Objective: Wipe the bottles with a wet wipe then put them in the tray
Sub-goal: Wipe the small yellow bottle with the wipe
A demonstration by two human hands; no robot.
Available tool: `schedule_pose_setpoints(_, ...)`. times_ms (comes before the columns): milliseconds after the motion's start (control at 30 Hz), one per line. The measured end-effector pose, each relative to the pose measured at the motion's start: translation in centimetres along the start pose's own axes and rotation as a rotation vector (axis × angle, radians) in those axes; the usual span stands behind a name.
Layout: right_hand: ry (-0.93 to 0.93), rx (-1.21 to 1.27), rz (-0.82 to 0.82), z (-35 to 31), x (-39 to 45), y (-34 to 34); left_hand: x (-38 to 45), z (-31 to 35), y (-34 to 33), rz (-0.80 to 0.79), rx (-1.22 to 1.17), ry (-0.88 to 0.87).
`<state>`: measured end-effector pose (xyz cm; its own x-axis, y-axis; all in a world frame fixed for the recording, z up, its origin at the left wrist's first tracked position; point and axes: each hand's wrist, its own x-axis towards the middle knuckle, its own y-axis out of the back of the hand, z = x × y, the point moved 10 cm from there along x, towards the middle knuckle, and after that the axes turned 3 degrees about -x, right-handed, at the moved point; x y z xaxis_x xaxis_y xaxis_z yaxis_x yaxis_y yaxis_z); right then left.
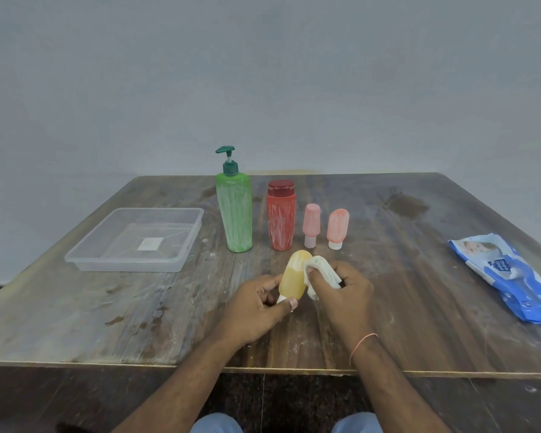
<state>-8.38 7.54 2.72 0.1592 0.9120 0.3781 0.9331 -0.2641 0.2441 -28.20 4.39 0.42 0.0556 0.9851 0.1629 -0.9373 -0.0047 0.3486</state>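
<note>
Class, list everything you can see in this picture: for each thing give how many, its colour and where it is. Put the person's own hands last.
Clear plastic tray: one, transparent, table's left side, nothing in it.
Green pump bottle: one, upright, mid-table.
Red flip-cap bottle: one, right of green.
Small pink bottles: two, standing cap-down, right of red.
Yellow bottle: one, held above the table.
White wet wipe: one, against the yellow bottle.
Blue wipes packet: one, right edge.
Brown wooden table: one.
Left hand: holds yellow bottle.
Right hand: holds wipe.
</note>
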Motion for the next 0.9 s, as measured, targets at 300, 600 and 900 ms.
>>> schedule_pose_setpoints(300, -0.039, 0.027, 0.031, 0.1, 0.1, 0.4, -0.1, 0.2, 0.4, 0.059, 0.138, -0.050)
schedule_pose_setpoints(600, -0.078, -0.025, 0.044, 0.3, 0.2, 0.6, -0.4, 0.5, 0.5, 0.095, 0.207, -0.095)
schedule_pose_setpoints(900, -0.078, -0.049, 0.061, 0.7, 0.2, 0.6, -0.5, 0.7, 0.6, 0.105, 0.190, -0.101)
